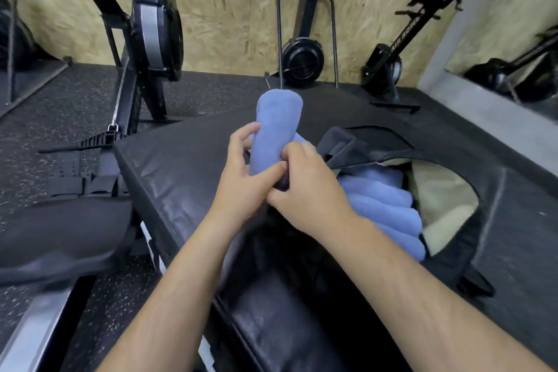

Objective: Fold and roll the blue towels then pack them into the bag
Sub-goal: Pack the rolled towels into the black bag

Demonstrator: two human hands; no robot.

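Note:
A rolled blue towel [276, 127] stands on end above the black padded platform [181, 166], lifted in both hands. My left hand [241, 178] grips its lower left side, thumb across the front. My right hand [305, 184] grips the bottom end from the right. Just to the right lies the open black bag [453, 251] with a pale lining. Several rolled blue towels [383, 208] lie side by side inside it. The held roll's bottom end is hidden by my fingers.
Rowing machines stand around: one at the left [151, 36] beside the platform, two more [302, 60] against the chipboard wall. A black seat pad [60, 238] lies low on the left. Speckled rubber floor surrounds the platform.

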